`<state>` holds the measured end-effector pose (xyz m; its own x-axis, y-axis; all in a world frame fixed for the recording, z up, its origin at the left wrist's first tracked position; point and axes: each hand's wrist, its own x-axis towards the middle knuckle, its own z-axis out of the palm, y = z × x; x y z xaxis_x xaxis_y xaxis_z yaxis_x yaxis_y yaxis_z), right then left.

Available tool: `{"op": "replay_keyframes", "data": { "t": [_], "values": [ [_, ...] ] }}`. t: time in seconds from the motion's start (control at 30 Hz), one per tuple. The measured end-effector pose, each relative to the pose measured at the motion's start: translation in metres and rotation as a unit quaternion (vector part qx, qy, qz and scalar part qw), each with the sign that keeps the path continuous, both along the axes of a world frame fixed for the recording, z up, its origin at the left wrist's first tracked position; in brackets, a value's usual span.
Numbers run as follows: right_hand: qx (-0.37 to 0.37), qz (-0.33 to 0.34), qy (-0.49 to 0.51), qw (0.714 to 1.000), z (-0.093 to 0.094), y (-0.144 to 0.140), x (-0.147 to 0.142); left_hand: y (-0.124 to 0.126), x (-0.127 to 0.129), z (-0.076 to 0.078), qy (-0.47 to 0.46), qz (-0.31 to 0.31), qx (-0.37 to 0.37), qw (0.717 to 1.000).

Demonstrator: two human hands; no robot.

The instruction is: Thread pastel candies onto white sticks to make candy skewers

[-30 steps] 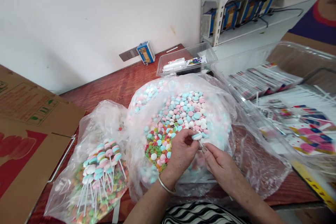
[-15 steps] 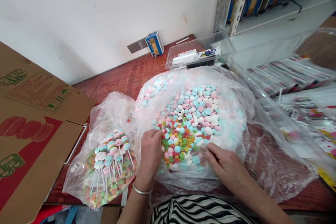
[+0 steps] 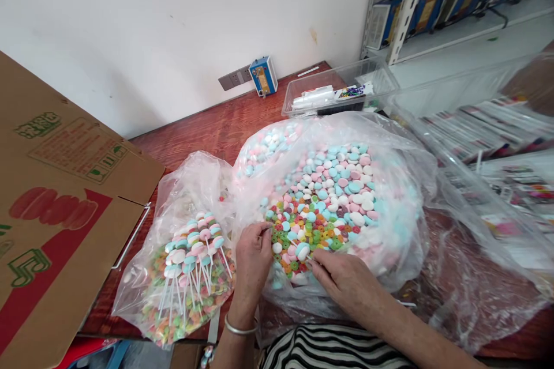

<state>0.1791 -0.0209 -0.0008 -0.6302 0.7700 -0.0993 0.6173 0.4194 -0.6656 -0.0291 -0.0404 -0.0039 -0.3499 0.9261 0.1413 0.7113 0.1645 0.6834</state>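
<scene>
A large clear plastic bag (image 3: 385, 155) lies open, full of pink, blue and white button-shaped candies (image 3: 341, 179). Colourful ring-shaped gummies (image 3: 318, 235) are heaped at its near side. My right hand (image 3: 346, 277) pinches a thin white stick, and a pale blue and white candy (image 3: 303, 251) appears threaded on it. At the left edge of the gummies, my left hand (image 3: 253, 256) has thumb and fingers closed together; what is between them is hidden. To the left, skewers of stacked candies (image 3: 194, 248) rest on a clear bag of gummies (image 3: 173, 328).
A printed cardboard box (image 3: 64, 196) stands at the left. Behind the bags is a clear plastic tub (image 3: 298, 105) with white packets, near a small blue device (image 3: 263, 76). A larger clear bin (image 3: 454, 170) with flat packages stands at the right, below a white shelf (image 3: 407, 11).
My right hand has moved left and inward from the bag's near edge toward my left hand. A candy on a stick now shows at its fingertips. The whole view has shifted slightly.
</scene>
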Motion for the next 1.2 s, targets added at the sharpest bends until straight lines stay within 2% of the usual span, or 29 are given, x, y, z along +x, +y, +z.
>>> {"op": "replay_keyframes", "data": {
  "t": [0.1,0.17,0.3,0.43,0.47,0.53,0.6,0.63,0.73,0.83,0.93,1.03,1.2],
  "values": [
    [-0.005,0.001,0.004,1.0,0.002,0.0,-0.005,-0.002,0.005,0.004,-0.215,0.003,-0.022,0.976],
    [-0.009,-0.002,0.006,1.0,0.002,0.001,-0.007,-0.002,0.009,0.005,-0.307,-0.009,-0.035,0.951],
    [-0.017,-0.007,0.009,1.0,0.001,0.001,-0.005,-0.006,0.018,0.004,-0.395,-0.025,-0.039,0.918],
    [-0.026,-0.012,0.018,0.999,-0.004,0.0,-0.001,-0.012,0.022,0.003,-0.424,-0.062,-0.07,0.901],
    [-0.032,-0.013,0.024,0.999,-0.005,-0.001,0.0,-0.013,0.021,0.003,-0.409,-0.056,-0.077,0.908],
    [-0.041,-0.018,0.029,0.999,-0.008,-0.002,0.002,-0.013,0.017,0.004,-0.314,-0.027,-0.059,0.947],
    [-0.044,-0.021,0.029,0.998,-0.011,-0.002,0.003,-0.008,0.01,0.003,-0.141,-0.011,-0.01,0.99],
    [-0.045,-0.021,0.028,0.998,-0.011,-0.002,0.003,-0.005,0.006,0.001,-0.047,-0.016,0.008,0.999],
    [-0.048,-0.022,0.027,0.998,-0.011,-0.001,0.003,0.006,-0.005,-0.006,0.142,-0.061,-0.002,0.988],
    [-0.046,-0.024,0.027,0.998,-0.009,0.001,0.002,0.013,-0.01,-0.011,0.19,-0.072,-0.009,0.979],
    [-0.043,-0.026,0.034,0.998,-0.006,0.001,0.001,0.011,-0.007,-0.008,0.117,-0.061,0.013,0.991],
    [-0.034,-0.024,0.032,0.999,-0.005,0.001,0.0,0.006,0.0,-0.004,-0.034,-0.055,-0.003,0.998],
    [-0.023,-0.026,0.016,0.999,-0.005,0.002,0.001,0.002,0.014,-0.001,-0.233,-0.064,-0.042,0.969]
  ]
}}
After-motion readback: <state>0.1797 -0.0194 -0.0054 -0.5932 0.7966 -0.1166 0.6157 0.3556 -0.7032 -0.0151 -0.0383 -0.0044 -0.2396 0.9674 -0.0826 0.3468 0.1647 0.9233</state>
